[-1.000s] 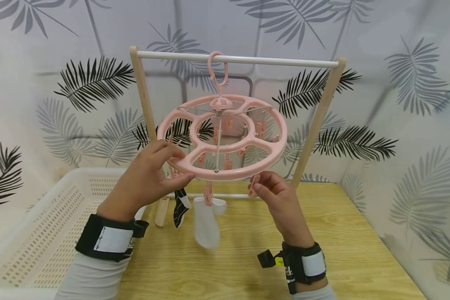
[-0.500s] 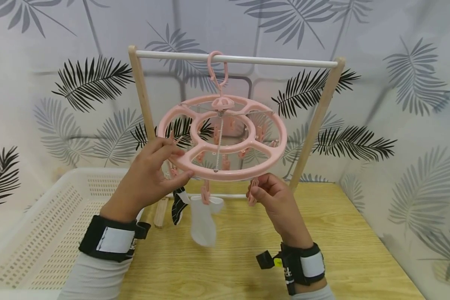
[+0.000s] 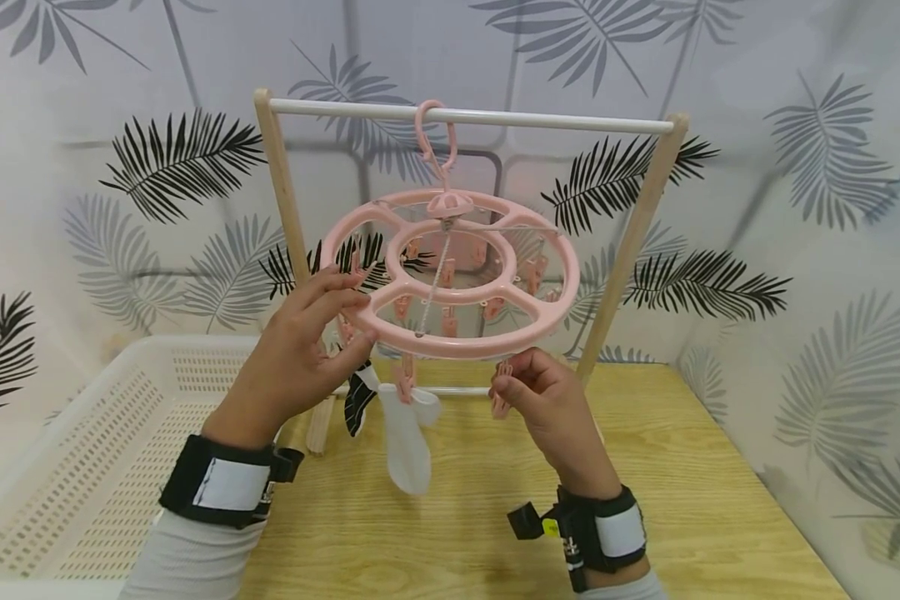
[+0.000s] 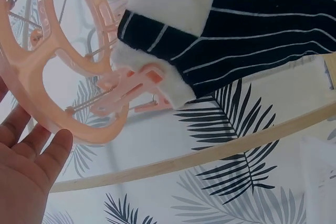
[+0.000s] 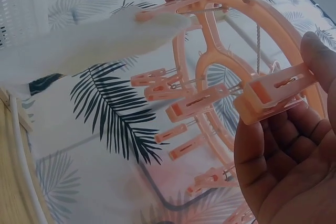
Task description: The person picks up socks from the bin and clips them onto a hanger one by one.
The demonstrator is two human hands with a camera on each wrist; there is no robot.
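The right hand pinches a pink peg at five o'clock on the pink hanger; the left hand grips its rim at eight. A white sock hangs near seven. Only the left wrist view shows the striped sock with its white cuff clipped. The hanger hangs from a white bar above a wood-grain table, before a leaf-patterned wall. At the head view's eight o'clock sits a white basket, its perforated floor showing.

- Gripping with left hand, with left forearm below that grip.
- Pinching with right hand between thumb and bent fingers, with right forearm below.
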